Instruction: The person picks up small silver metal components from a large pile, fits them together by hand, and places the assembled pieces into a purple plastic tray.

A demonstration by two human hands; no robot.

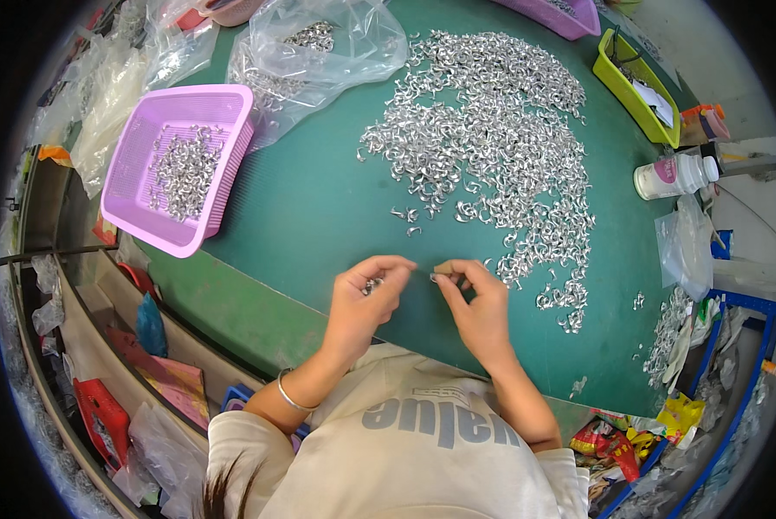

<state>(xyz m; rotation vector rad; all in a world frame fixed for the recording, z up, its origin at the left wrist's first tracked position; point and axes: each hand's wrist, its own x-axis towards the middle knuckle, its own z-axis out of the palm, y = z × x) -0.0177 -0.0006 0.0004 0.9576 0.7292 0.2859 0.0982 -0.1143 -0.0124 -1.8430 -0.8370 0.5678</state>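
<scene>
My left hand [360,304] is closed loosely around several small curved silver metal pieces [372,285], which show between the thumb and fingers. My right hand [478,310] pinches a small metal piece [434,277] between thumb and forefinger, just right of the left fingertips. The two hands are apart, near the front edge of the green table [310,208]. Beyond them spreads a large loose heap of the same curved silver pieces [509,130], one tongue of it reaching down beside my right hand.
A pink-purple basket [114,186] at the left holds more silver pieces. Behind it lies a clear plastic bag [362,43] with pieces inside. A yellow-green basket [634,95] and a white bottle [672,176] stand at the right. More pieces [669,333] lie along the right edge.
</scene>
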